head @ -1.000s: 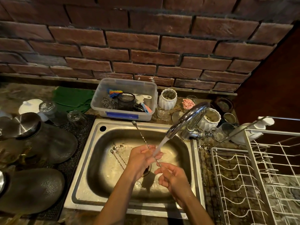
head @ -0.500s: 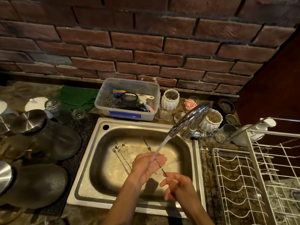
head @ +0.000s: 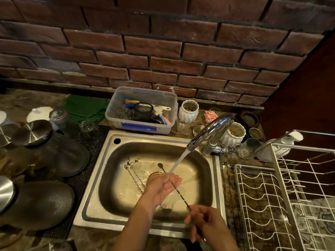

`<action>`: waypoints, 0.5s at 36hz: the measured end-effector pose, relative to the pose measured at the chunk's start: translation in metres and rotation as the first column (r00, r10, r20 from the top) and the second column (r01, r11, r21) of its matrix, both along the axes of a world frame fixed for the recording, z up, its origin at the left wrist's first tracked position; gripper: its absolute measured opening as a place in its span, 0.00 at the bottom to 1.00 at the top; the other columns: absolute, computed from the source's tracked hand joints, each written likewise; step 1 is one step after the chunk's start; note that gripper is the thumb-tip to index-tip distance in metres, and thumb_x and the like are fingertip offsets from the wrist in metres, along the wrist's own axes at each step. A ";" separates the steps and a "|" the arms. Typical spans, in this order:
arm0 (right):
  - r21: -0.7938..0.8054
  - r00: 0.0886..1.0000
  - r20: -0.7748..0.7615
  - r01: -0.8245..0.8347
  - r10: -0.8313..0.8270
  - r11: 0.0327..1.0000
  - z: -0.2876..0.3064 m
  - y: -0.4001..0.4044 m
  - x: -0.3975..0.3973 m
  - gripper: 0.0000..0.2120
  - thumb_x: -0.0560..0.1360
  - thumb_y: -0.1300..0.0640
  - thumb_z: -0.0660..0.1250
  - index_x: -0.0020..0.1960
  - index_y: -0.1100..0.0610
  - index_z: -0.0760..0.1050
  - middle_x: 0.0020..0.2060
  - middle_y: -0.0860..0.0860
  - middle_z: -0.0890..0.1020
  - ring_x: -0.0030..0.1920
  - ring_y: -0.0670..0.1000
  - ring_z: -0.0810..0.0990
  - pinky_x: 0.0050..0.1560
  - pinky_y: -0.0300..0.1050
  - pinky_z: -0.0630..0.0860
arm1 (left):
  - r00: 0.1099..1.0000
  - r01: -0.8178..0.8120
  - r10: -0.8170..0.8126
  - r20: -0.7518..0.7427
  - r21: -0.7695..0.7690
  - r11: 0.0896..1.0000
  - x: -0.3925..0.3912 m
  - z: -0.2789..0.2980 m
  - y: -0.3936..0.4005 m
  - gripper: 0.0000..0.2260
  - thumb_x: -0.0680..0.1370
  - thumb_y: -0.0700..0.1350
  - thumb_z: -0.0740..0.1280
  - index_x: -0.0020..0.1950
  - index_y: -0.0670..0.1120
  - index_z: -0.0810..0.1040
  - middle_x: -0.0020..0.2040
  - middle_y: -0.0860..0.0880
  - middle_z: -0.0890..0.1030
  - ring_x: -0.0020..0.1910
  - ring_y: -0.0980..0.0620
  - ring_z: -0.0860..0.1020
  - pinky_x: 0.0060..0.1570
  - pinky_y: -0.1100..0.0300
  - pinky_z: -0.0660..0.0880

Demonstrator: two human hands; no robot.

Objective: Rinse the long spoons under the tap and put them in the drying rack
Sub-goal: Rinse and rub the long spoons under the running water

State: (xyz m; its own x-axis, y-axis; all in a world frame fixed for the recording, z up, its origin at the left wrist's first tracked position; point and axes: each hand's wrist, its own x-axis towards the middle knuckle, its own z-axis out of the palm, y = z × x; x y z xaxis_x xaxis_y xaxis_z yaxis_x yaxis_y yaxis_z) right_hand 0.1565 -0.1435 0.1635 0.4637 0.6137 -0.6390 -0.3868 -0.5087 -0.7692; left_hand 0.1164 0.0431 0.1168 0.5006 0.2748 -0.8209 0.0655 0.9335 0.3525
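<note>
Head view: right hand (head: 204, 221) has its grip closed on the near end of a long spoon (head: 178, 192). From the grip the spoon goes up and left, across the palm of the left hand (head: 162, 187), which is open w/ fingers spread, gripping nothing. Water from the tap (head: 208, 133) falls on that palm. Left of it, two more spoons (head: 133, 175), I think, lie in the sink (head: 101, 178). Drying rack (head: 268, 205) stands right of the grip.

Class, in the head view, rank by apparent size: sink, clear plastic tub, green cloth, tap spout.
1. sink
2. clear plastic tub
3. green cloth and tap spout: too alike to rank.
</note>
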 end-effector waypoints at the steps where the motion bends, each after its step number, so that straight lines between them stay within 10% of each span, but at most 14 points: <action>1: 0.002 1.000 -0.008 0.002 -0.002 1.000 0.001 -0.002 -0.001 0.08 0.81 0.67 0.59 0.52 0.69 0.75 0.35 0.61 0.85 0.20 0.54 0.75 0.18 0.38 0.64 | 1.000 0.001 -0.001 0.001 0.010 1.000 -0.001 0.000 0.001 0.08 0.81 0.29 0.59 0.51 0.26 0.77 0.41 0.31 0.84 0.38 0.39 0.85 0.39 0.50 0.84; 18: -0.139 0.993 0.095 -0.055 0.069 0.989 -0.013 -0.014 -0.007 0.09 0.81 0.64 0.59 0.50 0.58 0.78 0.36 0.58 0.86 0.23 0.54 0.79 0.23 0.39 0.71 | 0.997 -0.070 0.069 0.047 0.012 0.997 -0.008 -0.021 0.000 0.10 0.82 0.34 0.61 0.57 0.28 0.76 0.50 0.30 0.83 0.45 0.39 0.86 0.43 0.51 0.85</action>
State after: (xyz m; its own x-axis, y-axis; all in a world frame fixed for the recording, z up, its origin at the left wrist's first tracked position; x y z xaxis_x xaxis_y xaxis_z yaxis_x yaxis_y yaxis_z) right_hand 0.1497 -0.1577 0.1505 0.4931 0.5535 -0.6712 -0.2765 -0.6319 -0.7241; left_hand 0.1088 0.0426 0.0962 0.5172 0.3210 -0.7934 -0.0161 0.9305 0.3660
